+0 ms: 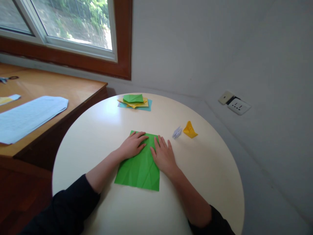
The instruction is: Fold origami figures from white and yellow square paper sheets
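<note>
A green sheet of origami paper (139, 171) lies unfolded on the round white table (85, 156), with crease lines running across its surface. My left hand (133, 146) rests flat on its upper left part, fingers stretched to the right. On the upper right edge lies my right hand (163, 155), palm down with fingers spread. Just right of that hand are a small white folded paper piece (177, 132) and a yellow folded paper piece (190, 130).
Several green, yellow and blue papers (134, 101) are stacked at the table's far edge. A wooden desk (80, 85) on the left holds white paper (34, 114) and dark-handled scissors (9, 78). Behind the table, the wall carries a power socket (239, 106).
</note>
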`<action>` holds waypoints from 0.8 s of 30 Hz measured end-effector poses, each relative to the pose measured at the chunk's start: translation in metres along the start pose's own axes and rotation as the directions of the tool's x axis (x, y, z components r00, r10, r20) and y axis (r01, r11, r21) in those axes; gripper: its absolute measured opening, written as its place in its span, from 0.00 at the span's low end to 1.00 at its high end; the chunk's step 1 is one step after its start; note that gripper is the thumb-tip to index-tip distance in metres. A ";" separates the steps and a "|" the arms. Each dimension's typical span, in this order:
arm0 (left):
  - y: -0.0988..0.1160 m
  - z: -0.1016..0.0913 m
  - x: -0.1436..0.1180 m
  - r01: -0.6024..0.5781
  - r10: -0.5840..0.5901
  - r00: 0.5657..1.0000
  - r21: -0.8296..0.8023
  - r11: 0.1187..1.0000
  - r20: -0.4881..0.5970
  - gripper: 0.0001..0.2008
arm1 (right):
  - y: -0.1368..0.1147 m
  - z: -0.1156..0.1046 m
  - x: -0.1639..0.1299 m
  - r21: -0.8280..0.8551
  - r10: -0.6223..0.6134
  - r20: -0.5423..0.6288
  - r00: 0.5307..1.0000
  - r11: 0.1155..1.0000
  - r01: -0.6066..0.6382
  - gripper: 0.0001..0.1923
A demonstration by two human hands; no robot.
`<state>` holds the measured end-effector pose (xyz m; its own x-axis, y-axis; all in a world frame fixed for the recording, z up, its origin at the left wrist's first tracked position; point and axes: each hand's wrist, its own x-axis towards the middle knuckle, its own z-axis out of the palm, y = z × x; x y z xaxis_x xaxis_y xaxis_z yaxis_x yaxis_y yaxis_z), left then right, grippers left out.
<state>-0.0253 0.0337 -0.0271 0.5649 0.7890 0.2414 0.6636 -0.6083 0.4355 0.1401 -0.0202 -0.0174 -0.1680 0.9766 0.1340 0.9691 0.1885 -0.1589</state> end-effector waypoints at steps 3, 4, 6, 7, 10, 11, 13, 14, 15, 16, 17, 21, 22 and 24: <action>-0.001 0.000 0.000 0.041 -0.043 0.999 0.129 0.991 0.009 0.19 | 0.001 -0.003 0.002 0.092 -0.088 -0.153 0.984 0.990 0.103 0.22; -0.001 0.000 0.000 0.061 -0.062 0.998 0.160 0.985 0.004 0.19 | 0.000 -0.004 0.002 0.154 -0.135 -0.214 0.968 0.973 0.170 0.21; 0.000 0.000 0.000 0.092 -0.093 0.996 0.205 0.974 -0.004 0.19 | -0.003 -0.006 0.000 0.311 -0.224 -0.319 0.921 0.893 0.325 0.18; 0.001 0.000 0.000 0.102 -0.104 0.995 0.220 0.970 -0.002 0.19 | -0.005 -0.006 -0.001 0.394 -0.255 -0.352 0.901 0.833 0.389 0.16; 0.002 -0.001 -0.001 0.112 -0.121 0.992 0.252 0.961 0.020 0.20 | -0.011 -0.005 -0.004 0.642 -0.238 -0.306 0.922 0.664 0.384 0.11; 0.003 -0.002 -0.001 0.114 -0.125 0.992 0.259 0.959 0.026 0.20 | -0.012 -0.004 -0.004 0.717 -0.213 -0.236 0.948 0.620 0.318 0.09; 0.003 -0.002 -0.001 0.111 -0.124 0.992 0.266 0.957 0.031 0.21 | -0.012 -0.001 -0.003 0.829 -0.175 -0.068 0.982 0.538 0.153 0.06; 0.002 -0.002 -0.001 0.107 -0.120 0.992 0.267 0.958 0.031 0.21 | -0.010 -0.001 -0.003 0.862 -0.171 0.009 0.985 0.501 0.079 0.06; 0.002 -0.002 -0.002 0.103 -0.115 0.993 0.268 0.958 0.031 0.21 | -0.009 -0.001 -0.002 0.883 -0.175 0.071 0.982 0.469 0.020 0.05; 0.001 -0.002 -0.002 0.100 -0.112 0.993 0.269 0.958 0.031 0.21 | -0.007 -0.002 -0.001 0.896 -0.181 0.119 0.976 0.444 -0.027 0.05; 0.001 -0.001 -0.002 0.098 -0.111 0.993 0.271 0.957 0.032 0.22 | -0.005 -0.003 0.000 0.904 -0.188 0.160 0.969 0.421 -0.068 0.05; -0.001 -0.001 -0.002 0.107 -0.127 0.991 0.286 0.952 0.053 0.22 | 0.003 -0.011 0.000 0.912 -0.253 0.317 0.914 0.346 -0.220 0.05; -0.001 -0.001 -0.002 0.112 -0.135 0.989 0.290 0.950 0.058 0.22 | 0.005 -0.013 0.000 0.909 -0.278 0.352 0.894 0.329 -0.256 0.06; 0.000 -0.002 -0.001 0.129 -0.155 0.986 0.298 0.946 0.065 0.22 | 0.009 -0.015 0.000 0.900 -0.329 0.409 0.851 0.300 -0.316 0.08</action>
<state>-0.0270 0.0328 -0.0260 0.4860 0.8664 0.1146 0.8466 -0.4992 0.1847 0.1513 -0.0202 -0.0041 -0.5358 0.8115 -0.2333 0.1812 -0.1594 -0.9705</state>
